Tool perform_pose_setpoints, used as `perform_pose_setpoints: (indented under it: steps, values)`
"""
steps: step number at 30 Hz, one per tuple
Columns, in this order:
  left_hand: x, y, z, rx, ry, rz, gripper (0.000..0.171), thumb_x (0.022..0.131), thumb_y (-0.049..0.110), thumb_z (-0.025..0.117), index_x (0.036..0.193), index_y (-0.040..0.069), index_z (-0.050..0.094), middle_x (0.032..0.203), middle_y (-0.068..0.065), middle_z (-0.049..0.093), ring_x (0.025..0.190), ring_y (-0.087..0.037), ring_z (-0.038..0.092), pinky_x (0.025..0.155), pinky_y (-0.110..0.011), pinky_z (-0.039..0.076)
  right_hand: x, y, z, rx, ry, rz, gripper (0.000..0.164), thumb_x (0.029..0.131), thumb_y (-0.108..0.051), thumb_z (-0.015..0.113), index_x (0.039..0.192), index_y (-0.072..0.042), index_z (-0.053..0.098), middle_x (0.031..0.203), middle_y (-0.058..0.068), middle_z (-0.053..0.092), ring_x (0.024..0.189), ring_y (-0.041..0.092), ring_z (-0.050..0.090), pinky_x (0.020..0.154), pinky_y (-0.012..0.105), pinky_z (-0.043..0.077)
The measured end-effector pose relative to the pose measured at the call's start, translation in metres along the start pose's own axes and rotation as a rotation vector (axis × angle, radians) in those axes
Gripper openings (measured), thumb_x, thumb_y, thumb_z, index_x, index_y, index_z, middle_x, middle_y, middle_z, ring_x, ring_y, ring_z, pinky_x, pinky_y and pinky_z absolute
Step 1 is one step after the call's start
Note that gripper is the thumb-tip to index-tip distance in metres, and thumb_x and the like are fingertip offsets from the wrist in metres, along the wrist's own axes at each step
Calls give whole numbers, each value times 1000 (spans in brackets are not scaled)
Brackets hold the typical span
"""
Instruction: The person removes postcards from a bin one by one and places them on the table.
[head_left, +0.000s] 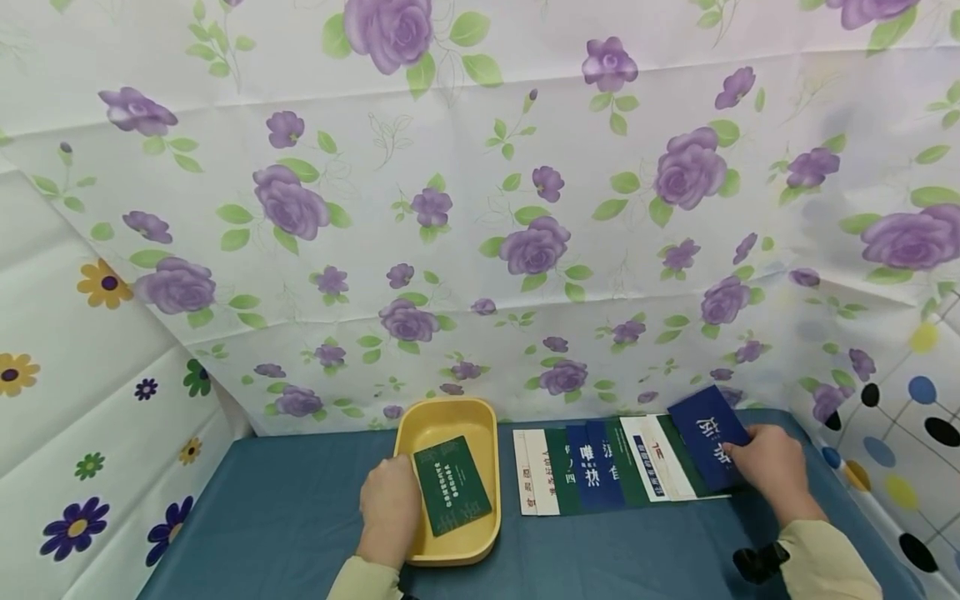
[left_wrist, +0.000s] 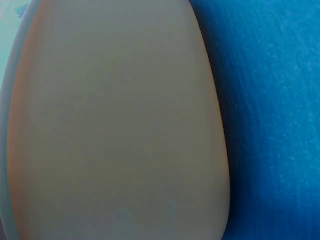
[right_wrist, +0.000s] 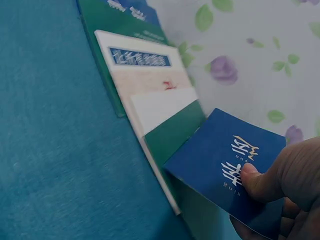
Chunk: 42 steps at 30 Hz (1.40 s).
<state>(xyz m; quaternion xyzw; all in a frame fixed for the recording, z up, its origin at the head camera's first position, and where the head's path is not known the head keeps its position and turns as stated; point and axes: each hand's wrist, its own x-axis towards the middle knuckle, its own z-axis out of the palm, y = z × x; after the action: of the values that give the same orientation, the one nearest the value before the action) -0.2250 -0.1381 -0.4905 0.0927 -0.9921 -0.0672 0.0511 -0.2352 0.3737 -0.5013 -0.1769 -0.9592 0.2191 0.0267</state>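
Observation:
A yellow tray (head_left: 486,433) stands on the table, with a green booklet (head_left: 452,486) lying slanted inside it. At the tray's left side my left hand (head_left: 390,504) grips the rim, knuckles up, close beside the booklet; its fingertips are hidden. My right hand (head_left: 772,467) pinches a dark blue booklet (right_wrist: 220,165) with white lettering, the thumb lying on its cover. That booklet is tilted over the right end of an overlapping row of white, green and blue booklets (head_left: 592,467). The left wrist view shows a large pale curved surface (left_wrist: 125,120) and no hand.
A blue cloth (head_left: 300,508) covers the table. Behind it rises a white sheet with purple roses (head_left: 465,250). Patterned sheets also close off the left and right sides. The row of booklets lies near the table's back edge, right of the tray.

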Motion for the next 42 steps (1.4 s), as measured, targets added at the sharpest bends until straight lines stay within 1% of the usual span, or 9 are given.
perform_pose_setpoints:
  steps: [3, 6, 11, 15, 24, 29, 35, 39, 42]
  values:
    - [0, 0, 0, 1, 3, 1, 18, 93, 1, 48, 81, 3, 61, 68, -13, 57, 57, -24, 58, 40, -37, 41, 1, 4, 7, -6, 7, 9, 64, 82, -32, 67, 120, 15, 48, 116, 34, 49, 95, 48, 51, 72, 53, 45]
    - [-1, 0, 0, -6, 4, 1, 18, 92, 1, 49, 80, 3, 61, 68, -13, 57, 57, -24, 58, 40, -37, 41, 2, 8, 15, -8, 35, 16, 62, 81, -30, 68, 119, 16, 48, 114, 34, 49, 96, 49, 50, 74, 55, 44]
    - [-1, 0, -1, -9, 13, 2, 17, 92, 1, 49, 80, 3, 61, 68, -14, 57, 57, -24, 58, 40, -37, 42, 2, 12, 24, 13, 101, 28, 55, 79, -27, 69, 115, 12, 53, 106, 31, 55, 87, 46, 54, 67, 53, 45]
    - [-1, 1, -1, -4, 7, -4, 17, 92, 1, 49, 80, 3, 61, 68, -13, 57, 57, -24, 59, 41, -37, 42, 2, 13, 27, 19, 136, 41, 54, 79, -28, 70, 115, 10, 54, 104, 30, 57, 85, 45, 55, 65, 52, 45]
    - [-1, 0, -1, -15, 20, -6, 18, 92, 0, 49, 78, 3, 61, 67, -13, 57, 56, -24, 58, 40, -37, 42, 1, 14, 35, -2, 186, 70, 54, 78, -26, 71, 112, 12, 55, 104, 31, 56, 88, 47, 53, 72, 55, 42]
    - [-2, 1, -2, -19, 25, -1, 17, 91, 1, 50, 78, 3, 61, 67, -12, 56, 56, -23, 58, 40, -37, 42, -3, 12, 35, -6, 206, 79, 49, 78, -26, 70, 107, 11, 58, 100, 30, 57, 87, 47, 53, 73, 56, 42]
    - [-2, 1, -3, -22, 19, -2, 18, 91, 1, 49, 78, 2, 61, 67, -13, 57, 57, -24, 58, 40, -37, 41, -5, 14, 32, 3, 174, 60, 46, 81, -26, 67, 107, 10, 59, 103, 29, 57, 90, 47, 52, 76, 56, 40]
    - [-2, 1, -3, -22, 20, -7, 19, 92, 0, 49, 77, 2, 60, 67, -13, 57, 56, -24, 58, 39, -36, 40, -5, 14, 27, 13, 120, 40, 44, 89, -28, 57, 113, 9, 57, 109, 29, 56, 95, 49, 49, 79, 58, 38]
    - [-2, 1, -3, -20, 18, -7, 18, 92, 0, 49, 77, 3, 60, 67, -13, 57, 56, -24, 57, 38, -36, 40, -8, 8, 22, 18, 104, 34, 44, 93, -31, 50, 116, 6, 56, 111, 28, 55, 93, 48, 51, 74, 57, 41]
